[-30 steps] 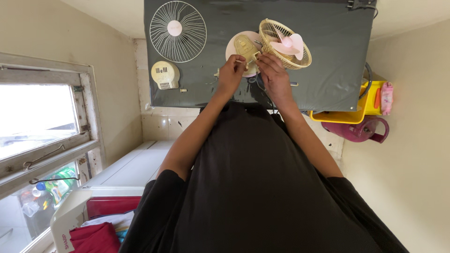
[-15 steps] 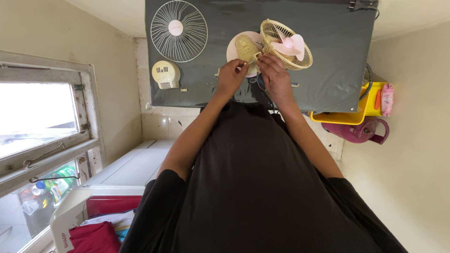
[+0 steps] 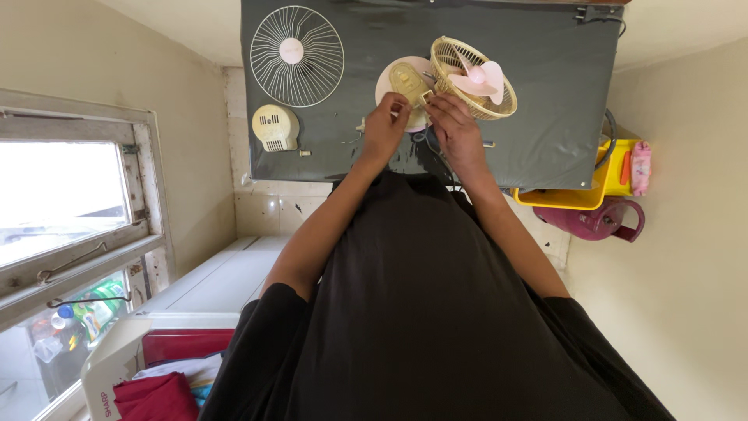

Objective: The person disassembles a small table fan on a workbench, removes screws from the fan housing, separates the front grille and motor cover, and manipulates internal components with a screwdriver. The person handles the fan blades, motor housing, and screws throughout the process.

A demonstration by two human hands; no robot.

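Observation:
A small table fan lies in parts on a dark grey table top (image 3: pixel 545 117). My left hand (image 3: pixel 387 125) grips the cream fan motor (image 3: pixel 408 81), which rests on a round pink base (image 3: pixel 387 84). My right hand (image 3: pixel 453 129) pinches the edge of the cream rear fan cage (image 3: pixel 499 101) where it meets the motor. Pink blades (image 3: pixel 479 78) sit inside this cage. The two hands are close together, fingertips almost touching.
A white wire front grille (image 3: pixel 296 56) and a cream motor cover (image 3: pixel 275 127) lie on the table's left part. A yellow tub (image 3: pixel 580 199) and a dark pink jug (image 3: pixel 596 222) stand beside the table on the right. A window (image 3: pixel 62 195) and a white appliance (image 3: pixel 210 281) are on the left.
Both hands stay on the fan motor and cage, with only small finger movements. The other parts have not moved.

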